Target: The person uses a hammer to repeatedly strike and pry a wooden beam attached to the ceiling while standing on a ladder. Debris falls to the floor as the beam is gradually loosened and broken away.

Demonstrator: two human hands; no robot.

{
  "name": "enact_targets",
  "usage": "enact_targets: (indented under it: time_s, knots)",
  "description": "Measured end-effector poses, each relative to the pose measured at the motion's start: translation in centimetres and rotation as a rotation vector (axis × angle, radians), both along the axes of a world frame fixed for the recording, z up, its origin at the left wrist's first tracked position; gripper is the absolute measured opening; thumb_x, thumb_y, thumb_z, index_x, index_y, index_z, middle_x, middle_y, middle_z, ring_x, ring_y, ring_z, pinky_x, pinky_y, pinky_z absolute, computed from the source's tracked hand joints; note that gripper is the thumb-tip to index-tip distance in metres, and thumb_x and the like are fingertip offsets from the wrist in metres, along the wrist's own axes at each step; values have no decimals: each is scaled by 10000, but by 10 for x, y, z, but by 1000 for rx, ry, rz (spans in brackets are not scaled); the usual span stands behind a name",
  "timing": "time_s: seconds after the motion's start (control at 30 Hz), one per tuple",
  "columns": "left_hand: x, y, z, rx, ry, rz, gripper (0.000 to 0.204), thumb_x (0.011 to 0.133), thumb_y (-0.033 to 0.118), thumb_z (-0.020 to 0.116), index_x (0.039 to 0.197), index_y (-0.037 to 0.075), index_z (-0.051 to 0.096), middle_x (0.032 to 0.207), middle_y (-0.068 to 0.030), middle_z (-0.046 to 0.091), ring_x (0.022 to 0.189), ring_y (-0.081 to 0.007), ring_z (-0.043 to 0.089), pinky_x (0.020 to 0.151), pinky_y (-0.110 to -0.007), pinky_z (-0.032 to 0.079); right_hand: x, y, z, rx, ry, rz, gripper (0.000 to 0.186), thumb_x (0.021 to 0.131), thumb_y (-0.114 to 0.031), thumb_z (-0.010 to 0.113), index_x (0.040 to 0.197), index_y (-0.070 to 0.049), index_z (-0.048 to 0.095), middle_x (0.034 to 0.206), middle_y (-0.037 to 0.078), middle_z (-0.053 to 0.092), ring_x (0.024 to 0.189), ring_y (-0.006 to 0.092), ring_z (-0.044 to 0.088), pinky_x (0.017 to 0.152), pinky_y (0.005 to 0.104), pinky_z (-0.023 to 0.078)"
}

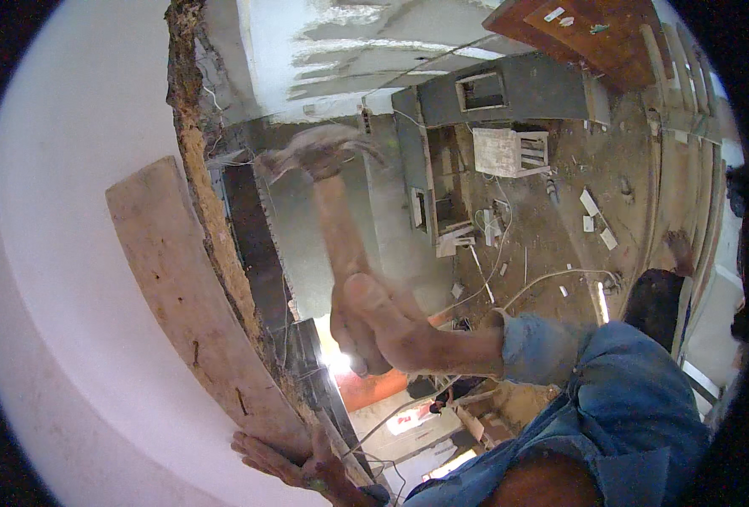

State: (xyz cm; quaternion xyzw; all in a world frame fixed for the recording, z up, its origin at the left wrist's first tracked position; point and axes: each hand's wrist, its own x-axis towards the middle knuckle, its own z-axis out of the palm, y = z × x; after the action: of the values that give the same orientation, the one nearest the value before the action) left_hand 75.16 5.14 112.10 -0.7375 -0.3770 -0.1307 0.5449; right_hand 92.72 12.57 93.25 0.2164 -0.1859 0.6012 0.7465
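My right hand is closed around the wooden handle of a claw hammer. The hammer is raised, its metal head upward and smeared by motion, apart from the board. At the lower left, my left hand grips the near end of a long wooden board, fingers on one side and thumb on the other. The board lies against the white wall surface, along a broken, rough edge. Two nails stick out of its near half, and smaller dark marks dot its far half.
A rough broken edge runs beside the board. Far below, a whitish stool-like stand, a cable and white scraps lie about the dirt floor. At the right, a bare foot rests by long poles.
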Motion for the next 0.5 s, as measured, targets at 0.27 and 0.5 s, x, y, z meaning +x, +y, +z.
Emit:
enact_targets:
  time_s: [0.27,0.5]
  knots:
    - [-3,-1,8,-3,67,6,997,711,384,812,1506,-4,353,1568,-223,329,1472,-405,264,1200,-578,84,40,45,5,-207,337,126,457,1006,-522,470,920,-77,528,628,46,535,462,163,561,354,333,432]
    - [-4,4,8,-13,53,11,975,726,383,792,1499,-20,355,1560,-252,326,1470,-415,261,1197,-584,88,34,56,11,-30,38,289,503,1003,-549,436,837,-81,514,642,69,544,396,193,534,308,330,416]
